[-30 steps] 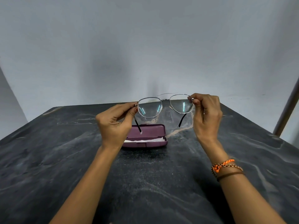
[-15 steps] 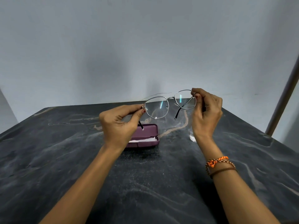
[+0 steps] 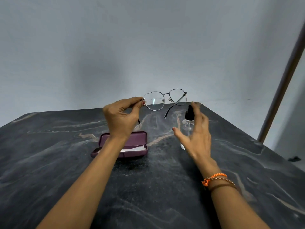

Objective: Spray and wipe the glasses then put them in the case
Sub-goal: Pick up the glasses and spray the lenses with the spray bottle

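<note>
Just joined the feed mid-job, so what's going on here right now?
A person is cleaning glasses. The left hand holds the glasses up by one corner above the dark table. The right hand is open, reaching around the spray bottle but not gripping it yet. The purple case lies open, with a white cloth inside.

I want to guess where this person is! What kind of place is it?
Hard to say for sure: probably a plain indoor room, at home or in a workspace. You only see a dark marble-look table, a bare grey wall, and a metal pole on the right.
</note>
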Demonstrator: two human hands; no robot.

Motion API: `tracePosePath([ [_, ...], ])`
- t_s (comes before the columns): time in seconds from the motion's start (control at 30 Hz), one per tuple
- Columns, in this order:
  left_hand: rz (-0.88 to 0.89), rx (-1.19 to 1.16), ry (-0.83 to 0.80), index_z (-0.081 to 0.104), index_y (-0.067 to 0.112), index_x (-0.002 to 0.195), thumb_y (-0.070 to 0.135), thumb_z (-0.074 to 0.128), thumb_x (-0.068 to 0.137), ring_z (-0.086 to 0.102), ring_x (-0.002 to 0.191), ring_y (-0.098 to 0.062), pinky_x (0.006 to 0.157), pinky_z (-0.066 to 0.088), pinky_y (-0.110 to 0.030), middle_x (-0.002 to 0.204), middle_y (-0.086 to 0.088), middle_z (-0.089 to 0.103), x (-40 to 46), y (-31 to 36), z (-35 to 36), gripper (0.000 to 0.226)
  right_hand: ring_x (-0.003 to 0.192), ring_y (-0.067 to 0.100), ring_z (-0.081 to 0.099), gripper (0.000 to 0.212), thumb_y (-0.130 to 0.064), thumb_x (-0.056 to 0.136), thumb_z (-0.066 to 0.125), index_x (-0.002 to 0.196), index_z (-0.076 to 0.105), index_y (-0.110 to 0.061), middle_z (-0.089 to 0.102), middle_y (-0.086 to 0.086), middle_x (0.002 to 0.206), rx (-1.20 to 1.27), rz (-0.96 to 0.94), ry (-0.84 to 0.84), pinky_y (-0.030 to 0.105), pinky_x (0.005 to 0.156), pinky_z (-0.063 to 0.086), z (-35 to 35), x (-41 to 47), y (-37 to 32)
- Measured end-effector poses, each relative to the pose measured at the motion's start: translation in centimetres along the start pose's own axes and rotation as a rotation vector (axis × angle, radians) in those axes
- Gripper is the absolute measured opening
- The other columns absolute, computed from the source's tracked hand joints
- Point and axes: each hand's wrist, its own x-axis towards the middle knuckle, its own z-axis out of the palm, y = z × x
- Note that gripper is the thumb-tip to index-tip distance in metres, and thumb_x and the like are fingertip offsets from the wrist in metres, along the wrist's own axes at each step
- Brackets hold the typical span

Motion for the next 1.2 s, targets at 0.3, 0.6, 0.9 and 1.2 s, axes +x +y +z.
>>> tracePosePath([
  [0.3,-0.053,0.026,0.002,0.069,-0.014,0.081,-0.004,0.075,0.067,0.065,0.072,-0.017,0.069,0.051,-0.008,0.082,-0.011,0.066,-0.5,-2.0,1.4,0.018,0.064,0.021,0.056,0.089,-0.007,0.066,0.067,0.131,0.021,-0.046,0.064,0.007,0.091,0.102,-0.011,0.129,0.021,0.059,0.039,1.1,0.6,0.0],
  [0.6,-0.014,0.042,-0.026,0.070,-0.011,0.078,-0.005,0.075,0.065,0.061,0.069,-0.005,0.069,0.049,-0.006,0.078,-0.012,0.068,-0.7,-2.2,1.6,0.015,0.052,0.014,0.046,0.085,0.000,0.057,0.062,0.126,0.031,-0.037,0.065,0.003,0.086,0.115,-0.219,0.176,0.021,0.052,0.040,-0.4,1.5,-2.3],
  [0.9,0.060,0.077,-0.061,0.070,-0.010,0.074,-0.006,0.076,0.063,0.064,0.069,-0.014,0.069,0.048,-0.006,0.071,-0.020,0.070,-0.8,-2.0,1.6,0.013,0.058,0.016,0.047,0.078,0.001,0.056,0.064,0.121,0.034,-0.033,0.059,-0.001,0.078,0.087,-0.230,0.162,0.020,0.055,0.037,-0.8,1.5,-2.7],
  [1.2,0.083,0.079,-0.067,0.070,-0.010,0.073,-0.007,0.077,0.063,0.064,0.068,-0.014,0.068,0.048,-0.005,0.070,-0.020,0.070,-0.7,-2.0,1.6,0.012,0.050,0.014,0.049,0.084,0.000,0.055,0.061,0.126,0.033,-0.036,0.067,-0.005,0.096,0.155,-0.233,0.179,0.006,0.052,0.035,-0.7,1.4,-3.6],
])
